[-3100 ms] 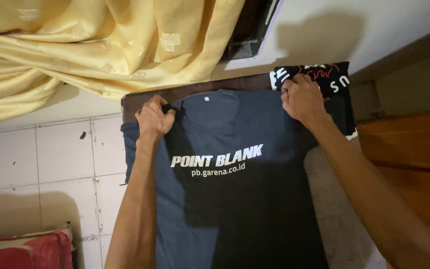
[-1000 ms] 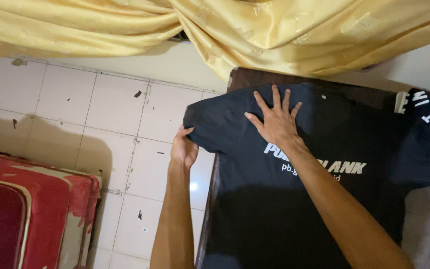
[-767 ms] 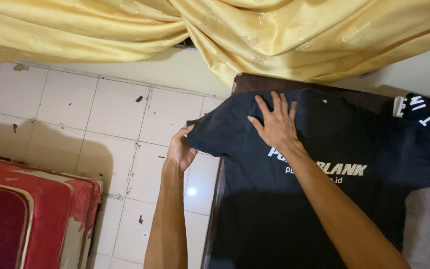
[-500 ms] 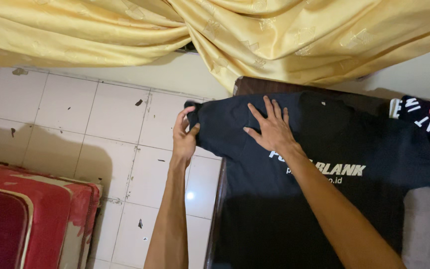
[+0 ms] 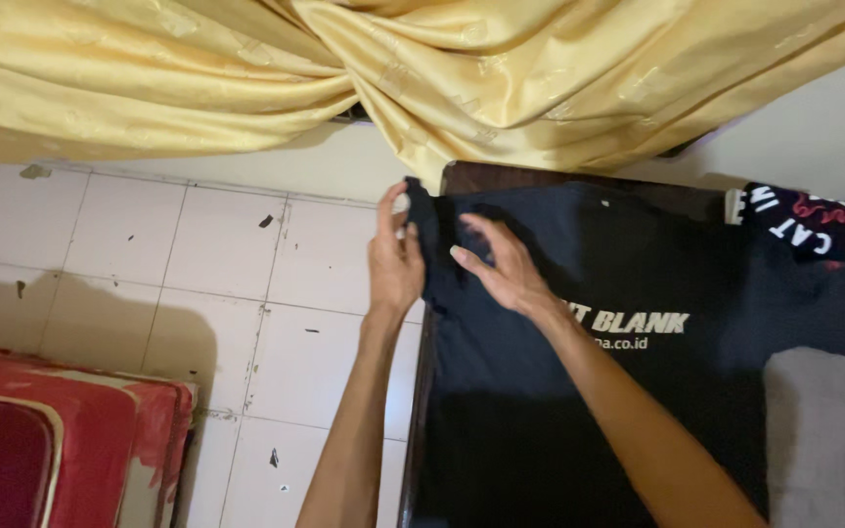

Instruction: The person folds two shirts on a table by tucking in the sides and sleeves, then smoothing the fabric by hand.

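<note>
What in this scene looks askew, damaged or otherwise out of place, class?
The white floor tiles are chipped, with dark marks. The dark T-shirt lies unevenly: its sleeve is lifted past the dark table edge in the left hand, the right hand above the cloth. The yellow curtain is bunched.

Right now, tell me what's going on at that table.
A person is working on a dark T-shirt spread flat on a dark wooden table. The left hand has a grip on the shirt's sleeve at the table's left edge, lifting it up and inward. The right hand hovers open over the shoulder area beside it. Another dark printed garment lies at the far right corner, and a yellow curtain hangs behind.
</note>
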